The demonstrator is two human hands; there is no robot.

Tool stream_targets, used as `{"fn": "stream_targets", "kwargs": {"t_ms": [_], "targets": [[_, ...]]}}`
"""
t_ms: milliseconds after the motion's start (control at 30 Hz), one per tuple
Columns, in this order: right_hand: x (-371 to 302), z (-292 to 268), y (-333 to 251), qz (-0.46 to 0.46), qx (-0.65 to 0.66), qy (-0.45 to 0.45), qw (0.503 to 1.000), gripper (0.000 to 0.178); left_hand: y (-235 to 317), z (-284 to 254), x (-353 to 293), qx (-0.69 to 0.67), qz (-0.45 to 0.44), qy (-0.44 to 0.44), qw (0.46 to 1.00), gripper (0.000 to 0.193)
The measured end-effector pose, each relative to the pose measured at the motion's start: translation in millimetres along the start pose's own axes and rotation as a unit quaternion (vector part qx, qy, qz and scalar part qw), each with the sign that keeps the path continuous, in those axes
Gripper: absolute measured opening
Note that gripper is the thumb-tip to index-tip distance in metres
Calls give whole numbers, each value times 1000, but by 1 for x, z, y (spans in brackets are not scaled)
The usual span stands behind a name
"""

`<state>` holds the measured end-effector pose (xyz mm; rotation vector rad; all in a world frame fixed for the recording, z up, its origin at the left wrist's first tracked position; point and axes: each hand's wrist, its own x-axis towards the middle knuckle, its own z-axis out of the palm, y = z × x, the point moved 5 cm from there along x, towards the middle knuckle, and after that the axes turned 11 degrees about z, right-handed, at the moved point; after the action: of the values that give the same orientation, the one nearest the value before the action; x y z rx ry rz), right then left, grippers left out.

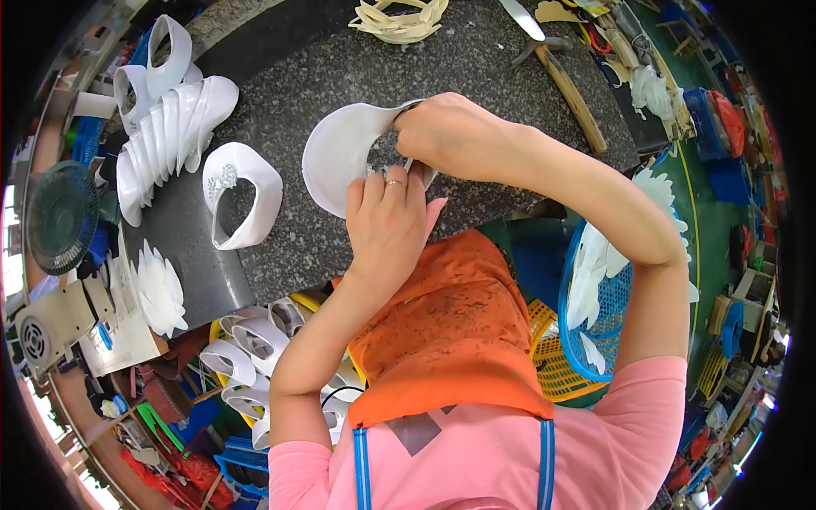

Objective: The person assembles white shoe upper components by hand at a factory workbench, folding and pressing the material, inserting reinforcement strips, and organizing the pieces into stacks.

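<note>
A white shoe upper [333, 160] lies on the dark speckled stone worktop, its rounded toe part to the left and its opening toward my hands. My left hand [387, 223], with a ring on one finger, bends its fingers over the near rim of the upper. Curled into a fist, my right hand [449, 138] grips the upper at its right end, where the band passes under the fingers. That fist hides most of the right end. Something thin and dark shows between the two hands, too small to name.
Left of my hands stand a single white upper [265, 191] with a glittery ornament and a nested row of white uppers [174, 136]. A hammer [571, 98] lies at the far right, beige strips [399, 21] at the back. A blue basket [602, 348] with white pieces stands right of my apron.
</note>
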<state>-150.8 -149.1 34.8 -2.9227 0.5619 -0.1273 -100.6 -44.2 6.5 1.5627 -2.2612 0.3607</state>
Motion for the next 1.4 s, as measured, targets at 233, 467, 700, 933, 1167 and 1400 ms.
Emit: {"fn": "stream_targets", "kwargs": {"t_ms": [233,467,700,933,1167,1400], "targets": [[-17,3,-2,39,30,26,998,7,-1,1,4,1,-14,-17,1000,36],[-38,9,-8,56,35,38,997,15,3,6,-5,0,-15,-39,999,29],[-47,8,-8,20,10,45,999,23,-4,2,-15,-69,26,-31,997,27],[-53,7,-9,-44,-13,96,994,29,-1,0,-10,-75,-4,-36,996,27],[-51,7,-9,-17,-6,54,998,30,-9,1,-16,-122,43,-38,991,29],[-59,7,-10,-82,-15,112,990,34,-4,-2,-25,-135,52,-16,989,36]]}}
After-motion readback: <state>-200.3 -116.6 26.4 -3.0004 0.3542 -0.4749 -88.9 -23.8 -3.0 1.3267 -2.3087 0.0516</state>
